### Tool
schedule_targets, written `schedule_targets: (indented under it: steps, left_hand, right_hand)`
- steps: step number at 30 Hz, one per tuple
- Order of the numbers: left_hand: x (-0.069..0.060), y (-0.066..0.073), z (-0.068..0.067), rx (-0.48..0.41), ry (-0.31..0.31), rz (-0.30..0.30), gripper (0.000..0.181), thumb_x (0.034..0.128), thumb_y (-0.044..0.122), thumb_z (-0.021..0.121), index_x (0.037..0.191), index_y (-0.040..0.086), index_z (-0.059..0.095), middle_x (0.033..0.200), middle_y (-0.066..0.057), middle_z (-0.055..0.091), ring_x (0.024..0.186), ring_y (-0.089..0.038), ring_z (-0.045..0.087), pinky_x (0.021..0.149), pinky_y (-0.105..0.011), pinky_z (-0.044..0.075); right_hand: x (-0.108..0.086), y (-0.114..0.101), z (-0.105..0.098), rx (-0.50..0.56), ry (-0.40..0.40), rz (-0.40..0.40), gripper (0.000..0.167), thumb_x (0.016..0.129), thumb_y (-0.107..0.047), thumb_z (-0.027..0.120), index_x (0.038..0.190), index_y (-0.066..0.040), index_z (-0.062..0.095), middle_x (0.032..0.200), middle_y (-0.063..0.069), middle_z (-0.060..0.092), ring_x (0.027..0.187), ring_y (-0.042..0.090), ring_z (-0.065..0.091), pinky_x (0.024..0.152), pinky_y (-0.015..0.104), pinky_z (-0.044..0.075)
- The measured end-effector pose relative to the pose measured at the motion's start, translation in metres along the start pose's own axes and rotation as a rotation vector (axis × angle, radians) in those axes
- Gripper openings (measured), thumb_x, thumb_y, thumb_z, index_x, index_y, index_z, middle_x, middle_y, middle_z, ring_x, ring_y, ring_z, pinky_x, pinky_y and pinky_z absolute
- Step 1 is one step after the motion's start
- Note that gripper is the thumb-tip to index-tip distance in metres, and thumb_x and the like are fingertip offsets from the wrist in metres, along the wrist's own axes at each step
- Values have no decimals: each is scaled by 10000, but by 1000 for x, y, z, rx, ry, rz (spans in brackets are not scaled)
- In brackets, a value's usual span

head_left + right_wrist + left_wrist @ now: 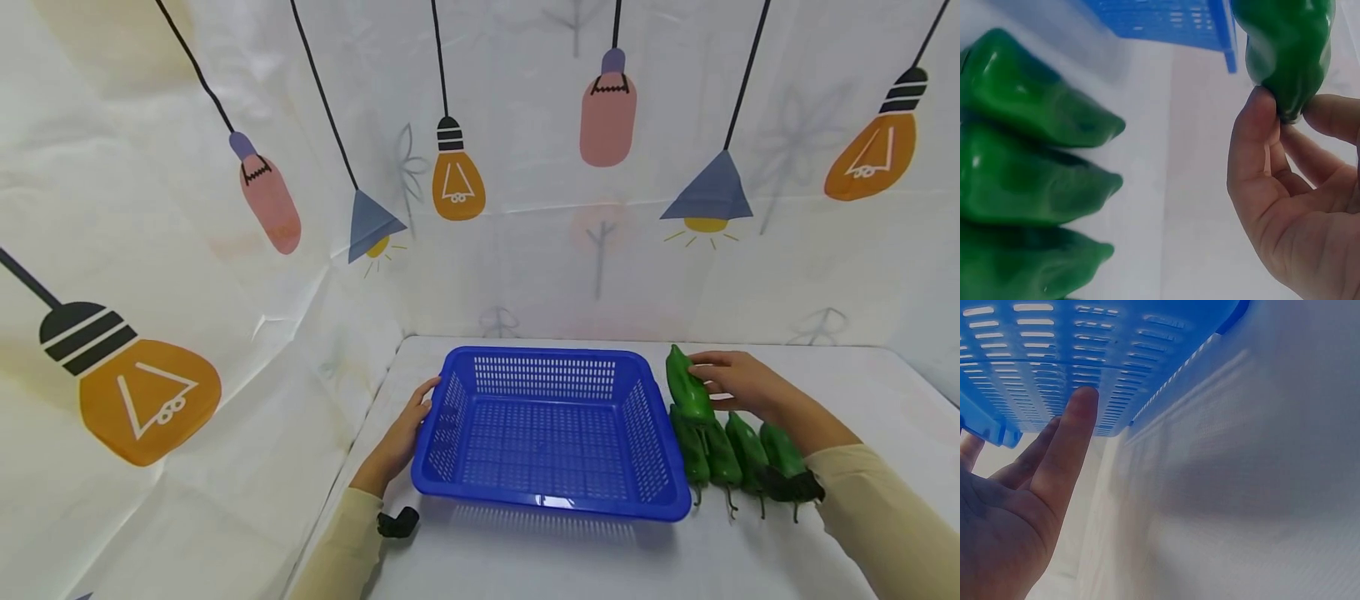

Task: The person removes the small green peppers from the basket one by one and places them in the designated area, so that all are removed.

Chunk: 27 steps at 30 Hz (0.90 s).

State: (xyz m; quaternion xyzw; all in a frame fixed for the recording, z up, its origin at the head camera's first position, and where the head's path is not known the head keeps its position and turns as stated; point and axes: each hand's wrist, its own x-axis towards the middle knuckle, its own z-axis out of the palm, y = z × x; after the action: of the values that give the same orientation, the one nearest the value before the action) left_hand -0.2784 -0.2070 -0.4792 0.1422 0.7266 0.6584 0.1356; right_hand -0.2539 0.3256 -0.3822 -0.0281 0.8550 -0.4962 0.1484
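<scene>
A blue perforated plastic basket (547, 450) stands on the white table with nothing in it. My left hand (402, 433) is at its left side, fingers by the rim; in the left wrist view the thumb (1071, 444) lies straight against the slotted outer wall. Just right of the basket, my right hand (738, 382) pinches a shiny green pepper (686, 387) near its tip between thumb and fingers. That pepper (1291, 50) is held above a row of several more green peppers (722, 457), whose stems point toward me.
The white tabletop (480, 562) extends in front of the basket. Behind and to the left hang white sheets (525, 267) printed with lamps and bulbs. A dark wrist device (397, 523) sits at the left wrist, another dark device (791, 485) at the right.
</scene>
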Motion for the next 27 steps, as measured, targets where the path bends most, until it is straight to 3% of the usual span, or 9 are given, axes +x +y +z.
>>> schedule_targets:
  steps: [7, 16, 27]
  left_hand:
    - [0, -1, -1, -3, 1, -7, 477, 1128, 293, 215, 1603, 250, 194, 1525, -201, 354, 1171, -331, 520, 932, -377, 452]
    - [2, -4, -2, -10, -2, 2, 485, 1126, 291, 229, 1605, 223, 189, 1496, -233, 374, 1137, -316, 537, 898, -370, 468]
    - [3, -3, 0, -9, -1, 15, 483, 1124, 286, 224, 1603, 231, 198, 1482, -225, 396, 1107, -304, 547, 879, -369, 476]
  right_hand:
    - [-9, 13, -9, -35, 10, 2, 604, 1099, -248, 410, 1492, 183, 253, 1306, 285, 572, 1136, 339, 618, 897, 491, 537]
    - [-16, 31, -24, -79, 24, 15, 590, 1110, -243, 363, 1479, 203, 249, 1289, 273, 585, 1164, 382, 607, 875, 453, 551]
    - [-23, 49, -43, -131, 55, 36, 611, 1111, -263, 348, 1469, 219, 232, 1298, 323, 556, 1128, 348, 616, 846, 446, 561]
